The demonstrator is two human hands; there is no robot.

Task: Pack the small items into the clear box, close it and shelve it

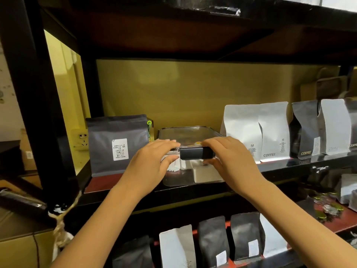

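The clear box (185, 171) sits on the middle shelf (289, 165) of a black rack, close to the near edge, between a dark grey pouch (117, 146) on its left and a row of white coffee bags (257, 132) on its right. It is a low, see-through rectangular container with its flat transparent lid (188, 133) down on top and a dark clip (195, 153) across the middle of its near side. Through the wall you can make out small white packets (176, 167) and a pale block (206, 174) inside. The left hand (152, 161) grips the box's near left corner, fingers over the lid edge and thumb against the front wall. The right hand (229, 159) does the same at the near right corner, its fingers curled over the lid beside the clip. More dark and white bags (212, 242) stand on the shelf below.
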